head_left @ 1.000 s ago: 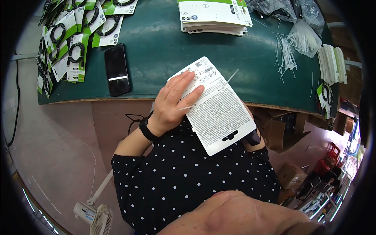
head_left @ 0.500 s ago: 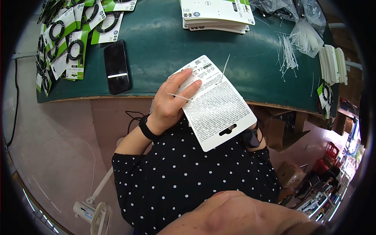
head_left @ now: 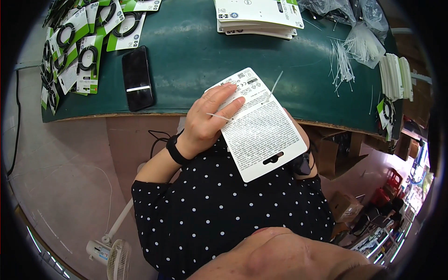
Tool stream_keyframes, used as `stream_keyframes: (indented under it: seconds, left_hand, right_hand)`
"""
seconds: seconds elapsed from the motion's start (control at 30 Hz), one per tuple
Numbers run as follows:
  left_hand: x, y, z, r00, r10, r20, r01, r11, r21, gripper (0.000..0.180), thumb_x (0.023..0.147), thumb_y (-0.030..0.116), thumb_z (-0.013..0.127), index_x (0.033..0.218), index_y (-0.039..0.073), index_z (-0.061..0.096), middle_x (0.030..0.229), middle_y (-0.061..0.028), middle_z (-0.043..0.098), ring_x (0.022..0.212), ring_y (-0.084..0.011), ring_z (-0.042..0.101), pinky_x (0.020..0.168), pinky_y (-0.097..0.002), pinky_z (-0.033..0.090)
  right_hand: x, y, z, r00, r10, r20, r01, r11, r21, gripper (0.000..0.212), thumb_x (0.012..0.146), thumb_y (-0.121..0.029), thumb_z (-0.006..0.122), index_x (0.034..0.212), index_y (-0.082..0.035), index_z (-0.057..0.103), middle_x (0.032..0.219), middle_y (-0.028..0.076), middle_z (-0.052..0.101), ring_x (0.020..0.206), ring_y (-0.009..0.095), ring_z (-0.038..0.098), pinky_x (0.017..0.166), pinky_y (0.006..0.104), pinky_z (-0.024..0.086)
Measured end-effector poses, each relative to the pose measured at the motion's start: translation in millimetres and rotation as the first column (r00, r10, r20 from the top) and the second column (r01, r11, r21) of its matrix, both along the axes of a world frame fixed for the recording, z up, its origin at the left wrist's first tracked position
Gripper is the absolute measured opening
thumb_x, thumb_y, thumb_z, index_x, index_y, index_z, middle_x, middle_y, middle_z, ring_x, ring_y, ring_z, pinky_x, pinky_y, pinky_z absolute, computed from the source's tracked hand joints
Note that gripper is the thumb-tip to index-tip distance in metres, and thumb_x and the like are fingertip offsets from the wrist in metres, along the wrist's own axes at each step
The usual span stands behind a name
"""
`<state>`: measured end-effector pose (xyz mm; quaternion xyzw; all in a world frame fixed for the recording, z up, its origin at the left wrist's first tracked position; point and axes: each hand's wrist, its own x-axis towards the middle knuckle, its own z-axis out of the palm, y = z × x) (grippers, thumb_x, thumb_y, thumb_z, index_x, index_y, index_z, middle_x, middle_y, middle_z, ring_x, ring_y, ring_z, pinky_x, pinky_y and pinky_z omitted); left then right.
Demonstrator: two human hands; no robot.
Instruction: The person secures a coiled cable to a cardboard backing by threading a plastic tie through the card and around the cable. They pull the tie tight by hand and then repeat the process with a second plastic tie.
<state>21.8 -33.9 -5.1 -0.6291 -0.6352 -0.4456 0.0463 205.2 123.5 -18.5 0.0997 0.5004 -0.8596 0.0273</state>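
Note:
A white printed packaging card (head_left: 261, 133) is tilted in front of my chest, its slotted hanging hole toward me. My left hand (head_left: 209, 114) grips its left edge, with fingers lying over the printed face. Two thin white cable ties poke up through the card: one cable tie (head_left: 275, 87) near its far right edge, the other (head_left: 218, 115) by my left fingers. My right hand is behind the card; only a strip of its skin (head_left: 295, 125) shows past the right edge, its fingers hidden. Whatever lies under the card cannot be seen.
On the green table (head_left: 186, 60) lie a black phone (head_left: 137, 79), carded black cables (head_left: 87, 58) at left and a stack of cards (head_left: 259, 16) at the far side. Loose cable ties (head_left: 343, 65), plastic bags (head_left: 371, 18) and upright cards (head_left: 394, 77) are at right.
The card has shifted slightly to the right along with my left hand. More of my right arm shows beyond the card's right edge.

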Motion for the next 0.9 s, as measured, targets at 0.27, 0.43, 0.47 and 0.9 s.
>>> stream_keyframes:
  seconds: [0.27, 0.43, 0.47, 0.9]
  left_hand:
    - [-3.5, 2.3, -1.0, 0.999, 0.015, 0.032, -0.016, 0.999, 0.038, 0.042, 0.074, 0.008, 0.079, 0.114, 0.001, 0.069, 0.121, -0.0182, 0.065, 0.109, -0.0355, 0.065, 0.091, -0.0415, 0.055]
    - [-1.3, -1.3, -1.9, 0.975, 0.077, 0.209, -0.078, 0.997, -0.004, 0.04, 0.075, 0.008, 0.078, 0.114, 0.002, 0.07, 0.121, -0.0165, 0.065, 0.109, -0.0344, 0.065, 0.089, -0.0396, 0.055]
    - [-0.8, -2.3, -1.1, 0.975, 0.077, 0.21, -0.078, 0.997, -0.004, 0.04, 0.075, 0.008, 0.078, 0.114, 0.002, 0.07, 0.121, -0.0165, 0.065, 0.109, -0.0344, 0.065, 0.089, -0.0396, 0.055]
    - [2.0, -4.0, -1.9, 0.984, -0.017, 0.177, 0.007, 0.998, 0.056, 0.04, 0.076, 0.011, 0.079, 0.114, 0.003, 0.069, 0.122, -0.0188, 0.065, 0.11, -0.0347, 0.065, 0.094, -0.0406, 0.053]
  right_hand:
    - [-5.4, -2.4, -1.3, 0.999, -0.029, 0.043, 0.032, 0.997, -0.076, 0.043, 0.098, -0.008, 0.055, 0.138, 0.005, 0.047, 0.128, 0.024, 0.06, 0.112, 0.03, 0.066, 0.087, 0.0367, 0.06]
    - [-17.9, 1.8, 20.5, 0.978, -0.136, -0.156, 0.182, 0.925, 0.333, 0.042, 0.081, -0.011, 0.077, 0.118, 0.004, 0.064, 0.115, 0.013, 0.069, 0.103, 0.022, 0.067, 0.088, 0.0322, 0.051]
    - [-19.1, 3.6, 22.6, 0.978, -0.137, -0.156, 0.182, 0.925, 0.333, 0.042, 0.081, -0.011, 0.077, 0.118, 0.004, 0.064, 0.115, 0.013, 0.069, 0.103, 0.022, 0.067, 0.088, 0.0322, 0.051]
    - [-18.8, -2.0, 32.8, 0.985, -0.024, -0.173, 0.101, 0.888, 0.449, 0.044, 0.078, -0.01, 0.077, 0.116, 0.005, 0.062, 0.111, 0.02, 0.067, 0.097, 0.037, 0.067, 0.082, 0.0392, 0.054]
